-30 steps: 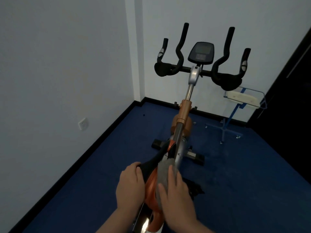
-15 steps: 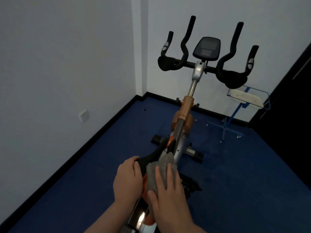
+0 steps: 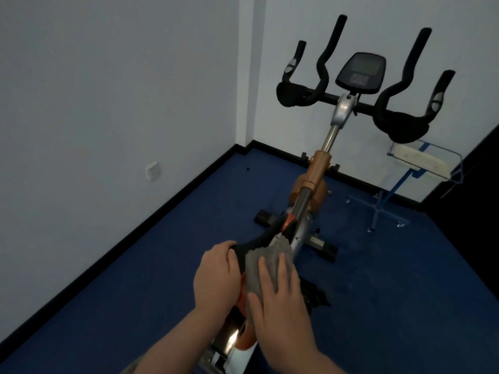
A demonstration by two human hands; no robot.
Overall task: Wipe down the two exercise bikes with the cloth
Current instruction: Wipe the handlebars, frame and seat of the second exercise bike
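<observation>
**Mia:** Since a moment ago, the right hand (image 3: 280, 306) has slid the cloth (image 3: 266, 268) a bit further up the bike frame, toward the handlebars.

**Ben:** How does that hand lie?

**Mia:** Flat, with straight fingers (image 3: 266, 273) pressing the gray cloth down on the orange exercise bike (image 3: 316, 179).

**Ben:** And the left hand (image 3: 216, 276)?

**Mia:** It sits just left of the cloth, touching it. Its fingers curl round the edge of the black saddle (image 3: 259, 238).

**Ben:** What is past the hands?

**Mia:** Far ahead of them stand the black handlebars (image 3: 324, 76) and the little screen (image 3: 360, 72). Off to the right of the hands is a blue stand (image 3: 388, 195). On the left wall is a white socket (image 3: 153, 170). I see only one bike.
</observation>
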